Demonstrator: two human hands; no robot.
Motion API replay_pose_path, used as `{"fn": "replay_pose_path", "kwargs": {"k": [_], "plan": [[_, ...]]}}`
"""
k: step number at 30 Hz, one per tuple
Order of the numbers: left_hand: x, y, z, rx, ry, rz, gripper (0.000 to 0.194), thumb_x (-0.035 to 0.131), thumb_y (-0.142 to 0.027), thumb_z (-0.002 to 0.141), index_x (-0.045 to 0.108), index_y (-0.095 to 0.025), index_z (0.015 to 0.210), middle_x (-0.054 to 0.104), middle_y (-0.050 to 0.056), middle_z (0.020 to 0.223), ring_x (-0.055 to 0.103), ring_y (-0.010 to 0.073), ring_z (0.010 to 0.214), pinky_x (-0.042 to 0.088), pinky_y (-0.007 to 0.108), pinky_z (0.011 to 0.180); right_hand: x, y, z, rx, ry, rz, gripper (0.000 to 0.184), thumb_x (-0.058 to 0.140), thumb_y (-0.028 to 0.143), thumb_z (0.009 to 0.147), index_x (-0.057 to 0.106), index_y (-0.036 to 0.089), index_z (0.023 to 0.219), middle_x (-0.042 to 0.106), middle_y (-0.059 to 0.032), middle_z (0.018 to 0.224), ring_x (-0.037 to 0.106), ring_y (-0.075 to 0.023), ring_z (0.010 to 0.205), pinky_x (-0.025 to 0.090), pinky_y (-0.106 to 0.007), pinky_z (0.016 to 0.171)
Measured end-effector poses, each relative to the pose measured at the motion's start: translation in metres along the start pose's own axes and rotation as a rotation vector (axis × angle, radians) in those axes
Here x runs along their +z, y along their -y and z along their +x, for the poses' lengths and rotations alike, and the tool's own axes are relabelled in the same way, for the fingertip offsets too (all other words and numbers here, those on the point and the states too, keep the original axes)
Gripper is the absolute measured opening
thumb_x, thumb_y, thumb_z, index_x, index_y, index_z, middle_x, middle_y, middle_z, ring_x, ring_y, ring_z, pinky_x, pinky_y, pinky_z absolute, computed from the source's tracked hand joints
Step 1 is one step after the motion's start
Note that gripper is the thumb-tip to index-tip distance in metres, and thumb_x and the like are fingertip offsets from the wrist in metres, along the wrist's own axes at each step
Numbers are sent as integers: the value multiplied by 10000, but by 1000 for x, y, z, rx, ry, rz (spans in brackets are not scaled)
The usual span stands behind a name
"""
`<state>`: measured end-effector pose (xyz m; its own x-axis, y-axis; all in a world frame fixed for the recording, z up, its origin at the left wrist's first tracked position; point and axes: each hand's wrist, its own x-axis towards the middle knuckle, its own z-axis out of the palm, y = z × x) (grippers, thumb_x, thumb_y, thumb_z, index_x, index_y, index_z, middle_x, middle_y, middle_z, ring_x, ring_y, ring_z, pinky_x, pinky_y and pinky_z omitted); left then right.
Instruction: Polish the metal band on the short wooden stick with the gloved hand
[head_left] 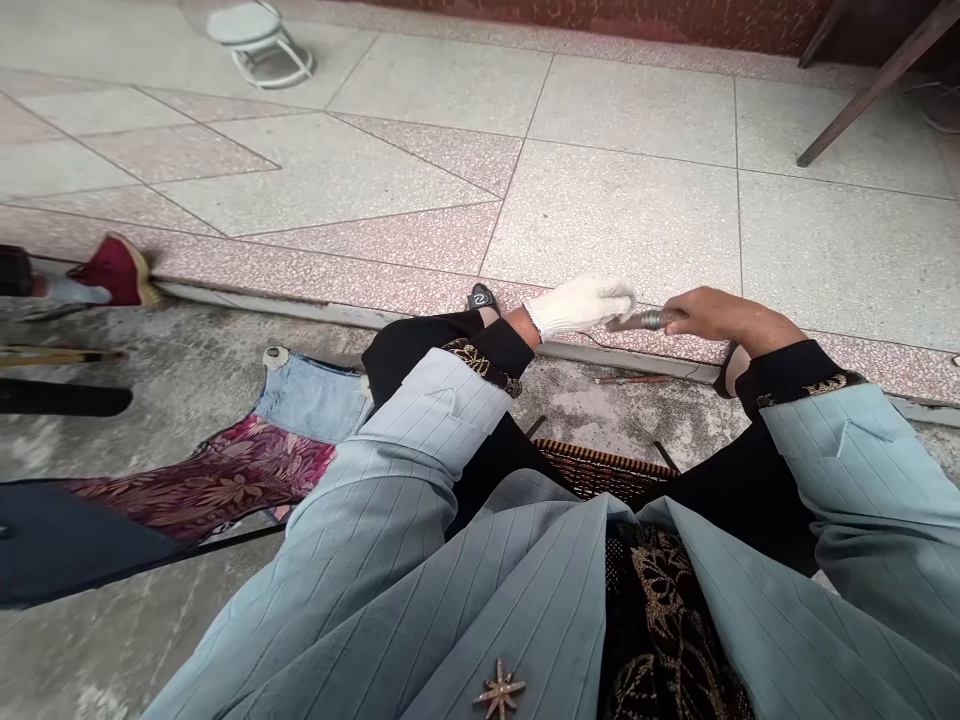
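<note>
My left hand (581, 303) wears a white knitted glove and is closed around one end of a short dark rod-like tool (645, 320) with a metal ring on it. My bare right hand (709, 312) is closed around the tool's other end. Both hands meet above the edge of the tiled floor (615, 200). My arms are in pale blue striped sleeves with black, gold-trimmed cuffs. A thin reddish stick (634, 379) lies on the concrete just below the hands.
A woven rattan piece (600, 468) sits between my knees. Patterned and denim cloth (247, 460) lies on the concrete at left. A red shoe (112, 270), a white stand (259, 45) and wooden furniture legs (870, 90) lie farther off.
</note>
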<state>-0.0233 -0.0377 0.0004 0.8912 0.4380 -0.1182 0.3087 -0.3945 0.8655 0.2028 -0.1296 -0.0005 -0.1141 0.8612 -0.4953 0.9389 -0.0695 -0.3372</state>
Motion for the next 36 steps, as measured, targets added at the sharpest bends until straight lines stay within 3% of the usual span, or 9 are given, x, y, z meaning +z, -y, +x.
{"fn": "replay_pose_path", "kwargs": {"k": [3,5,11,15,19,23,27,32,36], "plan": [[-5,3,1,-33,-75,-7,170,550,-267,854,657,-137,872,587,6,649,478,102,614,361,234,602,-7,7,-13,-225,222,236,322,662,415,780,723,238,1042,692,-36,904,595,-206,815,429,-316,704],[-3,6,3,-49,-98,-54,170,540,-272,867,650,-144,887,589,12,664,480,102,610,370,247,604,-16,9,-23,-292,216,427,364,684,438,771,714,250,1082,686,-22,915,591,-185,802,441,-307,707],[15,13,9,13,77,-163,204,478,-310,913,592,-158,840,494,-14,627,424,79,519,341,222,513,-38,-3,-39,-197,-350,953,219,704,403,797,669,200,872,622,-21,782,517,-108,634,453,-252,596],[22,8,7,48,140,-160,194,486,-307,902,593,-155,848,489,-21,649,416,73,527,329,206,507,-37,-14,-31,-15,-485,913,201,710,364,791,625,189,743,583,-31,701,484,-111,575,438,-267,547],[22,0,0,1,149,-86,180,532,-314,872,624,-162,844,532,-21,608,444,92,557,354,215,549,-24,-19,-14,127,-495,569,218,689,368,780,681,176,882,602,-47,699,516,-152,601,431,-316,573],[15,-3,-4,-17,133,11,203,527,-286,858,656,-130,878,602,0,663,493,111,669,390,225,673,-11,-14,0,215,-350,89,313,647,386,773,715,186,1004,659,-88,848,573,-218,748,415,-347,631],[7,2,0,-7,97,59,203,520,-239,839,674,-111,870,618,8,669,524,121,728,389,226,728,-4,-7,2,114,-90,-65,311,617,400,788,719,189,994,675,-109,908,582,-248,801,402,-354,649],[0,9,4,-35,-15,16,168,530,-198,823,676,-116,811,587,-6,596,539,120,684,383,226,686,-4,1,-8,-246,260,203,364,644,452,784,728,213,1045,688,-53,904,589,-213,805,420,-327,707],[6,10,3,-34,-36,-91,149,571,-235,831,669,-124,835,579,-2,581,543,123,636,387,236,624,-15,10,-23,-381,330,467,464,678,488,775,702,224,1156,673,-17,860,570,-166,758,419,-298,702]]}}
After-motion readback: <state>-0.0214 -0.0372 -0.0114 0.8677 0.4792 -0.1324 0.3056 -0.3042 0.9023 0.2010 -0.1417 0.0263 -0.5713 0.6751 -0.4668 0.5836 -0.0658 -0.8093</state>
